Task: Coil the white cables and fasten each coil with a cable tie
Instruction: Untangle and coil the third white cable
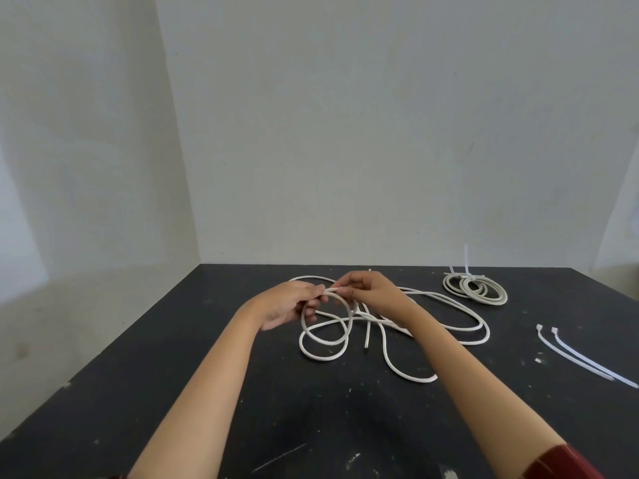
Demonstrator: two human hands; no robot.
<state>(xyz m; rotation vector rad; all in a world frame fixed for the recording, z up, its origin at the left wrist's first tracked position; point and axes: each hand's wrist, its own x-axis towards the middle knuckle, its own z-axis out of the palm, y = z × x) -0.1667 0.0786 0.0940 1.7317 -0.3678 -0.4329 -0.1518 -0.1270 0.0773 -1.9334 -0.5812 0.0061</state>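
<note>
White coils point(475, 289) at two o'clock already wore cable ties. At centre, the left hand point(288, 304) and right hand point(368, 291) each pinched the loose cable point(383, 347), first loop just formed. Two spare ties point(581, 357) waited at three o'clock. Fingertip contact was hard to make out.

No readable text or labels anywhere.

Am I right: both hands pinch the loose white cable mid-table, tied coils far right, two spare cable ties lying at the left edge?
Not quite. In the head view both hands, left and right, pinch the loose cable, coils far right, but the spare cable ties lie at the right edge.
</note>
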